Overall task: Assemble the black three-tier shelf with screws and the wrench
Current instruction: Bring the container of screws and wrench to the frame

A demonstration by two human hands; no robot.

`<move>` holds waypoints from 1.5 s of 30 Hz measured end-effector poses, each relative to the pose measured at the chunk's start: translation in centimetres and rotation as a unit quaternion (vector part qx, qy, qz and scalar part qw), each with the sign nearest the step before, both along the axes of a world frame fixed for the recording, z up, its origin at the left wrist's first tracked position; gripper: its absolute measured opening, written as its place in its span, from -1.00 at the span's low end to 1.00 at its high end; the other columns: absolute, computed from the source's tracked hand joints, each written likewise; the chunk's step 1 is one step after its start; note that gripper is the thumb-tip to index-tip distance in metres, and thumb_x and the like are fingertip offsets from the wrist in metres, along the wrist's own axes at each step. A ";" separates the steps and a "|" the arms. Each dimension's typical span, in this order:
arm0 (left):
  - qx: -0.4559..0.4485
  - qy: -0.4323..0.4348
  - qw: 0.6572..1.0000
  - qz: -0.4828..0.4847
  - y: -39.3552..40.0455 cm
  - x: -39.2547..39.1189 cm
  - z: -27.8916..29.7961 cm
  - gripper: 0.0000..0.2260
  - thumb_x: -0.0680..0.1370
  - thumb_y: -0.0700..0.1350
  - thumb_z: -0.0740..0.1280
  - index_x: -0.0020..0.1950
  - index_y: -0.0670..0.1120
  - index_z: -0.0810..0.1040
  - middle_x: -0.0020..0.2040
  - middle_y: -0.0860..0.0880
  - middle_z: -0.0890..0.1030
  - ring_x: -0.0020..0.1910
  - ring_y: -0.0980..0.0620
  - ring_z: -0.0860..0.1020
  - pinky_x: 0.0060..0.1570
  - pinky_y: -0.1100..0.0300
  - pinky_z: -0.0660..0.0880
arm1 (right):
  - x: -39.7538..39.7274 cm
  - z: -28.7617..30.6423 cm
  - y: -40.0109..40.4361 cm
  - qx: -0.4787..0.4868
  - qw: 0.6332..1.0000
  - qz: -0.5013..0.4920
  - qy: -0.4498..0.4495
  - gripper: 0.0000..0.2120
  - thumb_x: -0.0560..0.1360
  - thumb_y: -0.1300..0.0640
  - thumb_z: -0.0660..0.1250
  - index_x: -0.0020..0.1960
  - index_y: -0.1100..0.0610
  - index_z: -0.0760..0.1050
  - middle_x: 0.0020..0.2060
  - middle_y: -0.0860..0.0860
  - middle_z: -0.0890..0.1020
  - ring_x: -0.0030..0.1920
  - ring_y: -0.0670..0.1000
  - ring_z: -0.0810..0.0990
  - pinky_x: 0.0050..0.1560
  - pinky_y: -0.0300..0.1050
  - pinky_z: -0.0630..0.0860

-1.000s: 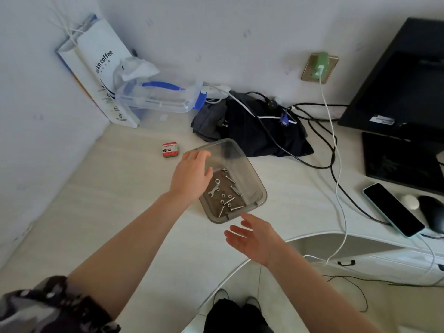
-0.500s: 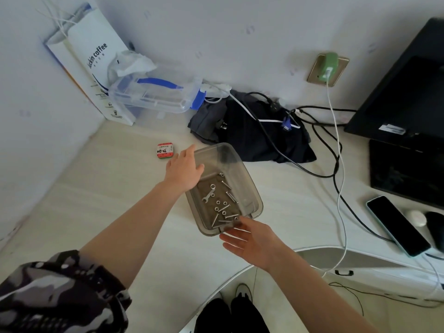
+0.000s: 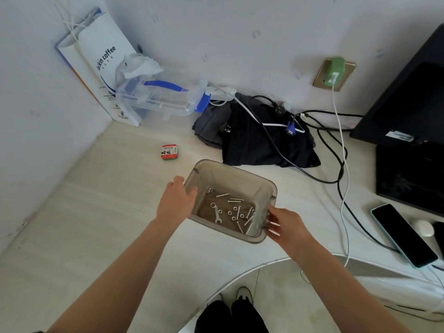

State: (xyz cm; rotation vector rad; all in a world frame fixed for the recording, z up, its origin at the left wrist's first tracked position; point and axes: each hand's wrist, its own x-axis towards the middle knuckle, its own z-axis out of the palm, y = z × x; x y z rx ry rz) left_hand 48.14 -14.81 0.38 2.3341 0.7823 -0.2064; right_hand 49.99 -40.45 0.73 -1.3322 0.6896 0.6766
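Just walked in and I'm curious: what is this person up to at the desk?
A person holds a smoky translucent plastic tub on the pale desk, left hand on one side, right hand on the other. Inside lie loose silver screws, nuts and a small flat metal wrench. No shelf parts are visible.

Plenty of open bench (image 3: 101, 224) left of the clear tub (image 3: 242, 173), only a little red tin (image 3: 169, 152) back there, but the right side's hemmed in by dark cloth (image 3: 259, 140), trailing cables (image 3: 336, 164) and a phone (image 3: 403, 234).
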 end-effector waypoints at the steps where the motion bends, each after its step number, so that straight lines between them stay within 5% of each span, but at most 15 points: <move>1: -0.007 -0.001 1.000 0.005 -0.2 -0.2 -0.3 -0.59 0.65 0.02 0.26 0.42 -0.17 0.39 0.23 -0.19 0.53 0.21 -0.20 0.52 0.19 -0.06 0.45 | 0.3 0.1 -0.3 -0.014 1.000 0.007 -0.012 -0.87 0.58 0.20 0.30 -0.13 0.21 0.51 -0.35 0.07 0.55 -0.31 0.04 0.54 -0.25 -0.10 0.56; 6: -0.097 -0.051 0.989 0.097 -0.8 0.2 -0.8 -0.71 0.64 0.01 0.29 0.24 -0.16 0.55 -0.01 -0.02 0.57 -0.01 -0.05 0.51 -0.03 0.14 0.37 | 1.1 0.1 -1.0 -0.052 0.997 0.032 -0.039 -0.86 0.58 0.21 0.27 0.12 0.19 0.51 -0.28 0.06 0.52 -0.29 0.03 0.49 -0.26 -0.09 0.54; 11: -0.227 -0.094 0.951 0.189 -1.0 0.6 -0.9 -0.79 0.62 -0.05 0.33 0.13 -0.15 0.63 -0.19 -0.03 0.61 -0.14 -0.06 0.57 -0.06 0.05 0.50 | 0.9 -0.1 -1.2 -0.055 0.998 0.023 -0.035 -0.84 0.58 0.20 0.27 0.16 0.14 0.49 -0.26 0.06 0.52 -0.28 0.02 0.48 -0.25 -0.08 0.53; 23: -0.274 -0.193 0.905 0.263 -4.3 -2.1 0.4 -0.93 0.61 -0.15 0.35 0.01 -0.09 0.63 -0.19 -0.01 0.61 -0.25 0.06 0.52 -0.19 0.22 0.49 | 0.1 2.1 -3.5 -0.036 0.994 0.008 -0.103 -0.87 0.58 0.19 0.26 0.10 0.10 0.52 -0.36 -0.02 0.51 -0.30 0.00 0.44 -0.37 -0.14 0.46; 35: -0.350 -0.174 0.903 0.176 -6.2 -8.2 0.9 -0.90 0.58 -0.13 0.38 -0.02 -0.13 0.66 -0.26 -0.03 0.59 -0.25 0.01 0.52 -0.18 0.15 0.47 | -8.5 3.7 -5.8 -0.042 0.982 -0.142 -0.120 -0.86 0.58 0.25 0.24 0.02 0.14 0.57 -0.50 -0.10 0.58 -0.51 -0.14 0.50 -0.52 -0.26 0.42; 45: -0.369 -0.141 0.918 0.034 -9.1 -14.0 0.7 -0.93 0.57 -0.16 0.41 -0.03 -0.13 0.66 -0.17 -0.05 0.65 -0.19 0.04 0.55 -0.12 0.14 0.49 | -22.3 3.5 -7.7 -0.063 0.941 -0.314 -0.107 -0.83 0.60 0.28 0.22 -0.06 0.16 0.58 -0.40 -0.01 0.59 -0.42 -0.06 0.53 -0.40 -0.19 0.47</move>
